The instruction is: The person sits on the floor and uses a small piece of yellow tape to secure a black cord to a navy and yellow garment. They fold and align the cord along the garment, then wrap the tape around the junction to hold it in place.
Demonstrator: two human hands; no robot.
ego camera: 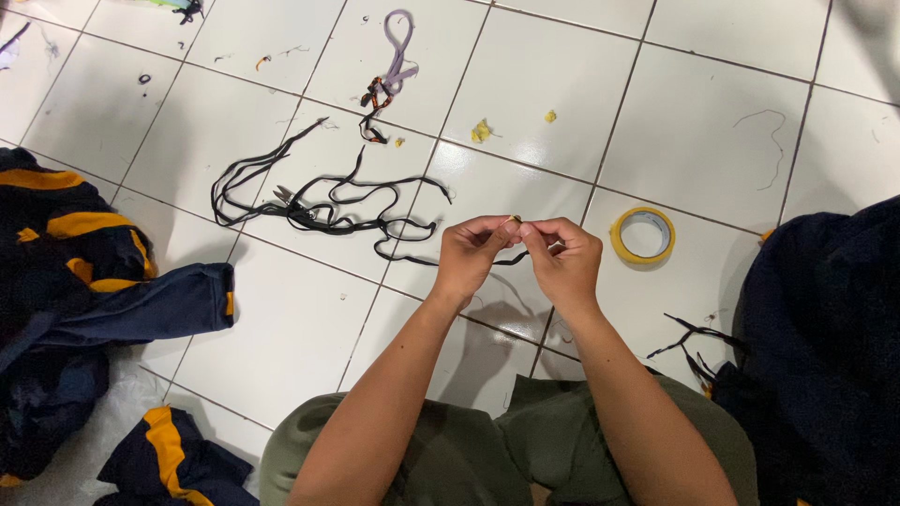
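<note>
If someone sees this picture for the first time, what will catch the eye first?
Probably the two hands meeting at the centre: the left hand and right hand pinch a small object between their fingers, with a black cord trailing to the left over the white tiled floor. The yellow tape roll lies just right of them.
</note>
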